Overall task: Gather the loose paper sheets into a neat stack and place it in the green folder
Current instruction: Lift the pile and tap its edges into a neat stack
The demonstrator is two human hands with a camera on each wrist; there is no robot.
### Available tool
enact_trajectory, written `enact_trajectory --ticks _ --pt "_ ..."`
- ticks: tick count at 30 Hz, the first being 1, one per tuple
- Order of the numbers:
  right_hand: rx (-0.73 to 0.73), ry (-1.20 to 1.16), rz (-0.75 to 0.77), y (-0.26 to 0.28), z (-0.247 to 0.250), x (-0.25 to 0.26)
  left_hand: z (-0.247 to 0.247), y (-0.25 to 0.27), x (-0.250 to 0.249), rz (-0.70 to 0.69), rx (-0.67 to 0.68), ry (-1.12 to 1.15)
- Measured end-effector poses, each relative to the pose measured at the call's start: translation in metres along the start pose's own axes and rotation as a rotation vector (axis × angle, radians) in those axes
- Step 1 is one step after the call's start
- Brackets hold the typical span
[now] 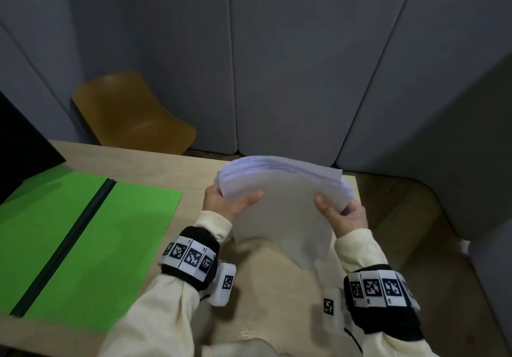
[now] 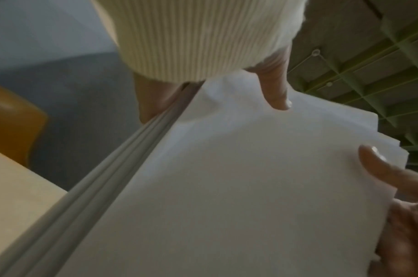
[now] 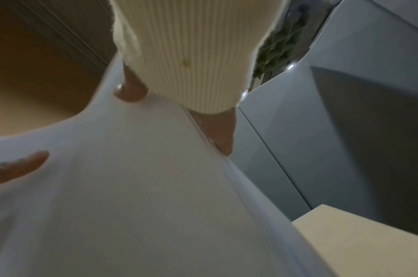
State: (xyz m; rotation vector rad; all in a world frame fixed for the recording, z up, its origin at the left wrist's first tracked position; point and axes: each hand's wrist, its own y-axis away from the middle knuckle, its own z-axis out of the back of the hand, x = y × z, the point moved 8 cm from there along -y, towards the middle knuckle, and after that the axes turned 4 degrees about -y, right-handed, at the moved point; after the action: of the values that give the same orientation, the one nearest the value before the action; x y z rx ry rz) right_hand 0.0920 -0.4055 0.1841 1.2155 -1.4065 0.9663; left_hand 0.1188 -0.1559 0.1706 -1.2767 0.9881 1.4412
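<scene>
A thick stack of white paper sheets (image 1: 282, 207) is held tilted above the right part of the wooden table (image 1: 155, 159), its lower corner hanging toward me. My left hand (image 1: 230, 201) grips its left edge, thumb on the near face. My right hand (image 1: 343, 215) grips the right edge the same way. In the left wrist view the stack (image 2: 250, 187) fills the frame, with my left thumb (image 2: 378, 165) pressed on it. In the right wrist view my right thumb (image 3: 20, 166) lies on the sheets (image 3: 144, 187). The green folder (image 1: 105, 234) lies open and flat at the table's left.
A mustard-yellow chair (image 1: 133, 112) stands behind the table. A dark screen (image 1: 22, 148) overhangs the folder's far left corner. Grey padded wall panels (image 1: 304, 65) close in behind and to the right. The table's right edge is just under the stack.
</scene>
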Motion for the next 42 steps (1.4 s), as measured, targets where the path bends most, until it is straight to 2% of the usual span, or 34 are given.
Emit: enact_trajectory --ticks 6,10,15,20,25,29,31,33,35,38,42 --pt "-0.262 -0.039 0.107 -0.003 0.004 0.016 0.006 0.005 -0.001 -0.118 -0.004 -0.148" --pt "-0.441 -0.013 0.171 -0.001 0.007 0.027 0.006 0.004 -0.001 -0.117 0.060 -0.128" --pt "-0.477 -0.034 0.285 0.003 0.003 0.037 0.010 0.001 -0.012 -0.150 0.038 -0.109" --pt "-0.462 0.061 0.352 0.006 -0.004 0.044 0.007 0.001 -0.015 -0.149 0.027 -0.060" --pt "-0.515 0.044 0.412 0.003 0.010 0.040 0.005 0.001 -0.002 -0.044 0.024 0.032" --pt "-0.432 -0.031 0.416 0.000 0.011 0.037 -0.001 0.000 0.010 0.054 0.056 0.072" --pt "-0.277 -0.054 0.341 -0.006 0.007 0.025 -0.003 0.000 0.012 0.066 0.076 0.091" --pt "-0.110 0.071 0.239 -0.013 0.002 0.010 -0.002 0.000 0.009 0.053 0.083 0.097" --pt "-0.018 0.145 0.090 -0.015 -0.001 -0.006 -0.001 0.001 0.007 0.053 0.074 0.131" --pt "-0.062 0.086 -0.089 -0.013 0.000 -0.020 -0.004 0.004 0.001 0.032 0.052 0.126" --pt "-0.097 -0.068 0.055 -0.010 -0.004 0.006 -0.009 0.008 -0.032 -0.115 0.001 0.109"
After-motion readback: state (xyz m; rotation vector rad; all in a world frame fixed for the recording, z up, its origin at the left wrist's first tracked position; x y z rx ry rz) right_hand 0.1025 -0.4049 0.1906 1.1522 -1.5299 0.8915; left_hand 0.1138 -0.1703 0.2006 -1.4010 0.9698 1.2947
